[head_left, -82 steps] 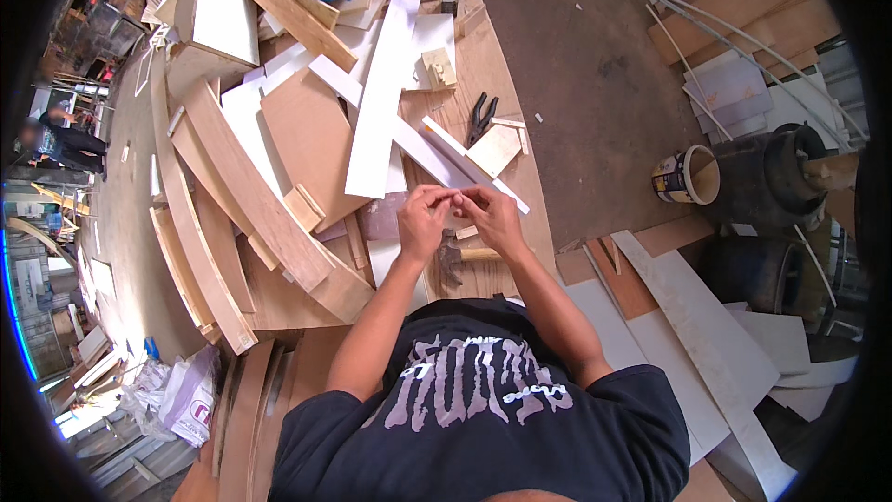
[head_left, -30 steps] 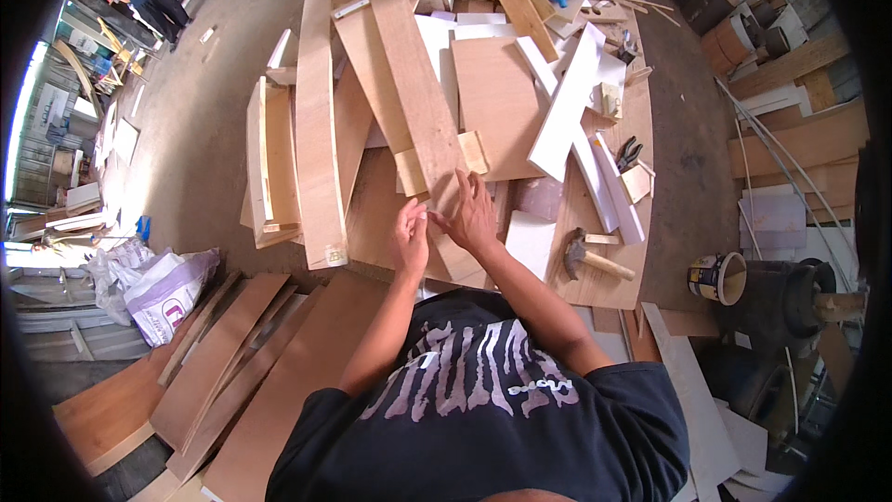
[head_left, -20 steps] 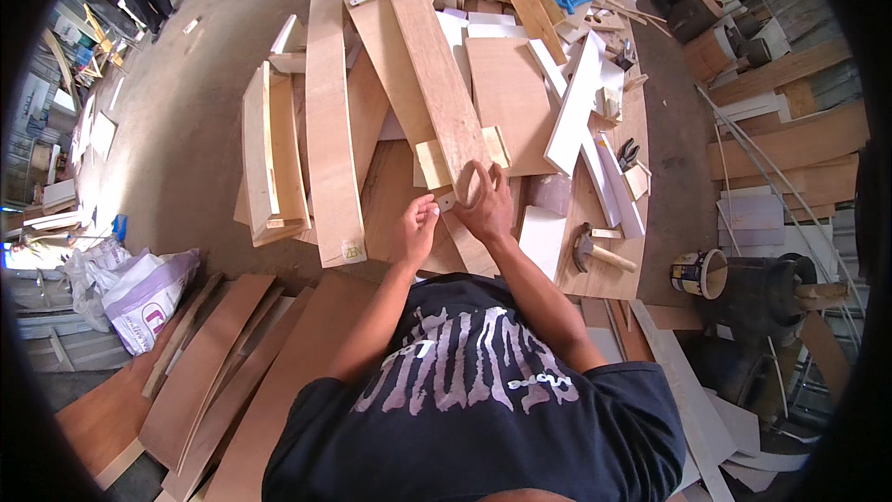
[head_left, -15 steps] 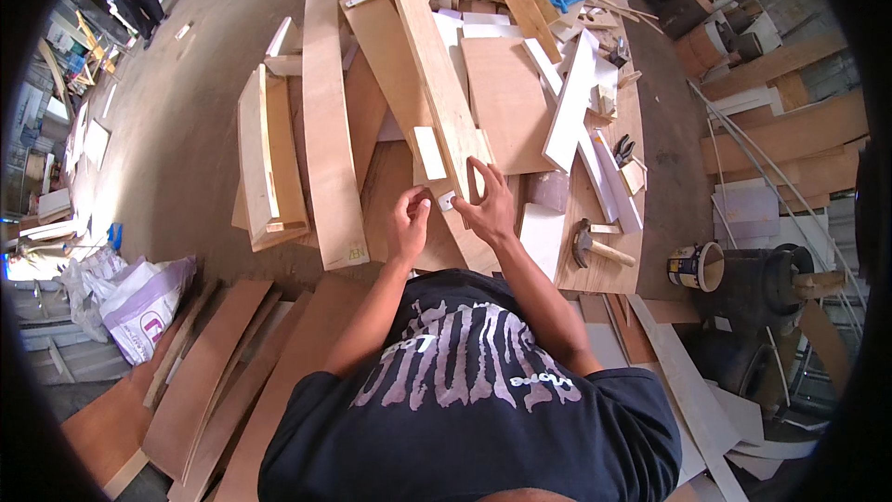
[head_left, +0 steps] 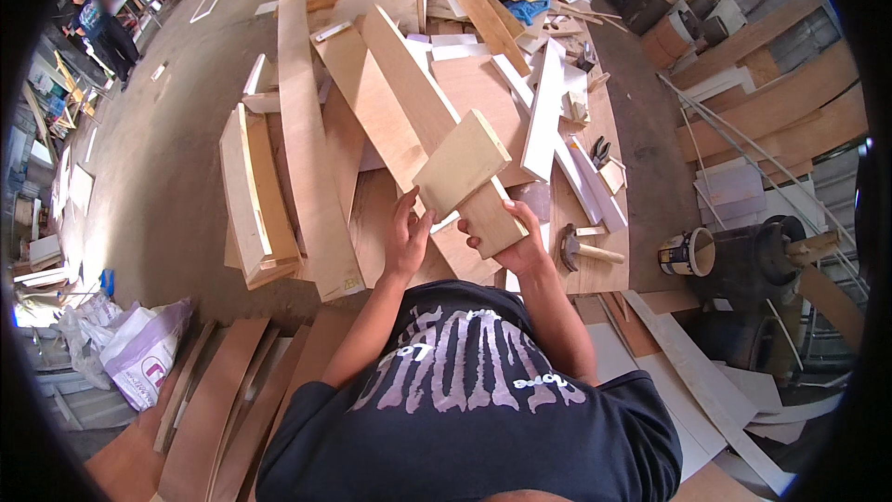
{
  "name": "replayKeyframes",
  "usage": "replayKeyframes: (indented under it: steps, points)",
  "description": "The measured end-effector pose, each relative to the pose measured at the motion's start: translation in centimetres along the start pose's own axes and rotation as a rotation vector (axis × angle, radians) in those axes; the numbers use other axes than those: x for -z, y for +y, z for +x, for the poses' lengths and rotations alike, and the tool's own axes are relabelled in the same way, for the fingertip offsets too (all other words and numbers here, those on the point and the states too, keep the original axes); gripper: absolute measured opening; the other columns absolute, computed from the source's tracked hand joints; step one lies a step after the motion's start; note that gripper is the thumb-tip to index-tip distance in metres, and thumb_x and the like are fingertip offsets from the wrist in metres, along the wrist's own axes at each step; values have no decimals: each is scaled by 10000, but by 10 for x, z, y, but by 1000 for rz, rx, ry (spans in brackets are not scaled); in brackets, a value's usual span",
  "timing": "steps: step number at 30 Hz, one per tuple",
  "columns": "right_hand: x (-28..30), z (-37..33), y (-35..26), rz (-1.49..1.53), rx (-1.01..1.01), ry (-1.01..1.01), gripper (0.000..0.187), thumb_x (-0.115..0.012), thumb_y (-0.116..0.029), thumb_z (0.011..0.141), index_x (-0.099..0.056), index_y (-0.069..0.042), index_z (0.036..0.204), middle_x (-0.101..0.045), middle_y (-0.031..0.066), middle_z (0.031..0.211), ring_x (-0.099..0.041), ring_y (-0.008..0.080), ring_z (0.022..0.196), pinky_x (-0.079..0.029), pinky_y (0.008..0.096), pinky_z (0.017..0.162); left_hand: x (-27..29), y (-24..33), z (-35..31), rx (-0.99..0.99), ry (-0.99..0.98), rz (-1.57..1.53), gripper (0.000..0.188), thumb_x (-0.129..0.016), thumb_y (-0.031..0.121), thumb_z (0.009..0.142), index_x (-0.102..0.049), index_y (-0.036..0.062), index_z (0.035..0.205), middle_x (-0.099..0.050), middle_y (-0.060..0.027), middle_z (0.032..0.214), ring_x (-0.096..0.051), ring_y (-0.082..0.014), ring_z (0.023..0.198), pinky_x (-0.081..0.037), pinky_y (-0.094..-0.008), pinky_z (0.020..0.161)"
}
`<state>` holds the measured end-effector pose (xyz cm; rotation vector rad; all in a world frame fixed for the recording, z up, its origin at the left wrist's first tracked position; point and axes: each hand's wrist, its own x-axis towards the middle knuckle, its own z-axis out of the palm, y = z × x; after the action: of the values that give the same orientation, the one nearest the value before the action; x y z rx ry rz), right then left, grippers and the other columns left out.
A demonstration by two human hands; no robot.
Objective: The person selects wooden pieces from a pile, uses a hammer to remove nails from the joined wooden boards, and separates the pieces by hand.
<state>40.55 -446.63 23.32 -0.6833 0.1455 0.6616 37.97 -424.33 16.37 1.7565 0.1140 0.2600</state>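
Observation:
My right hand [head_left: 522, 246] is wrapped round the near end of a long pale wooden board [head_left: 401, 74], fingers on its left edge and thumb on its right. A shorter wooden piece [head_left: 462, 165] crosses this board near that end, tilted up; how the two are joined is hidden. My left hand [head_left: 405, 240] is open, its fingers stretched up by the lower left corner of the crosspiece. I cannot tell whether the fingertips touch it. Beneath lies another long board [head_left: 358, 84], sloping the same way.
A claw hammer [head_left: 595, 250] and pliers [head_left: 601, 151] lie on the worktable's right side. White strips [head_left: 544, 112] and a long plank [head_left: 311, 130] flank the work. A box-like wooden frame [head_left: 260, 195] stands left. Further right is a bucket [head_left: 688, 253]; a person [head_left: 104, 33] stands far left.
The long board has turned over, bringing the crosspiece into view on top. My right hand has shifted from its upper face to wrap its near end. My left hand remains beside it.

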Motion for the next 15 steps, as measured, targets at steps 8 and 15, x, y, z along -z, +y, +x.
replayKeyframes:
  steps: [8, 15]
  points:
    - [-4, -11, 13, 403, -28, -146, 755, -559, -547, 979, -459, -68, 1554, -567, 229, 1450, -622, 402, 1214, -554, 423, 839, -4, 17, 7, -103, -40, 76, 1037, -905, 397, 841, -348, 21, 1631, -385, -234, 1608, -475, -362, 1465, -505, -493, 1111]
    - [-26, -15, -5, 282, -52, -166, 739, -545, -587, 1020, -442, -110, 1575, -547, 240, 1486, -582, 465, 1301, -565, 469, 884, 28, 55, 34, -213, -135, 376, 1055, -940, 518, 736, -490, 48, 1566, -541, -203, 1511, -523, -384, 1412, -484, -498, 1139]
